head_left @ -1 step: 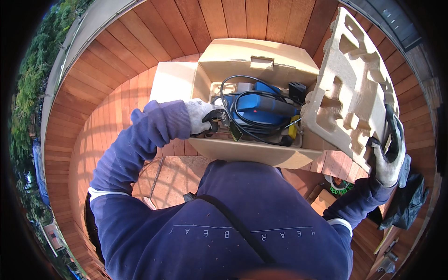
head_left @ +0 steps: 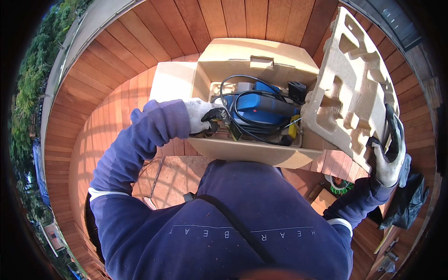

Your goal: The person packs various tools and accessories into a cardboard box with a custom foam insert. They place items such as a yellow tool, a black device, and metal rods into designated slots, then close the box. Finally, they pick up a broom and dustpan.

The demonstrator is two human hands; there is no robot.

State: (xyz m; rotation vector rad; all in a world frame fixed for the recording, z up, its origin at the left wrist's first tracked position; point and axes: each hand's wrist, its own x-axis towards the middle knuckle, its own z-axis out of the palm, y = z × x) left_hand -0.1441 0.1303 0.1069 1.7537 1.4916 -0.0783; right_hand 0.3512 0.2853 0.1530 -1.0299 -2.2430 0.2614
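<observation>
An open cardboard box [head_left: 252, 148] sits in front of me. Inside lies a blue power tool [head_left: 261, 105] with a dark grip, and its black cable [head_left: 233, 84] is looped over it. My left hand [head_left: 203, 116], in a white glove with black fingers, reaches into the box's left end. Its fingers are curled beside the cable, and what they hold is hard to make out. On the right my right hand [head_left: 391, 151], gloved alike, grips the edge of a moulded pulp tray [head_left: 345, 88]. That tray stands tilted up at the box's right end.
Curved reddish wood planks [head_left: 107, 88] surround the box. A yellow piece [head_left: 293, 128] and a black block [head_left: 297, 89] lie beside the tool. A black plastic bag [head_left: 407, 200] hangs at the right, near a container with green coils [head_left: 340, 186].
</observation>
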